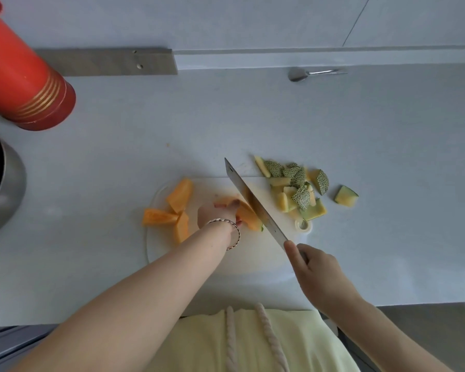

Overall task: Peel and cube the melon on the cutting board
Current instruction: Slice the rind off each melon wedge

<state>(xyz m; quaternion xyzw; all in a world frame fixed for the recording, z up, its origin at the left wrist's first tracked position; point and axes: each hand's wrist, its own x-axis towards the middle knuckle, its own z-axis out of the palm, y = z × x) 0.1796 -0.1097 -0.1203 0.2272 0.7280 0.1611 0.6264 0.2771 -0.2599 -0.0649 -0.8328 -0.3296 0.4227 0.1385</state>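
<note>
One pale grey countertop (253,116) carries a white plastic cutting board (253,251). Left hand (215,213) holds the peeled orange melon slice (249,220); right hand (317,267) grips the long steel knife (236,181).

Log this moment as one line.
step: cutting melon | left hand: holds melon piece on cutting board | right hand: grips knife | other pieces: board's left end | peels: piled right

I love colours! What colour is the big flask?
The flask is red with gold rings; head view.
</note>
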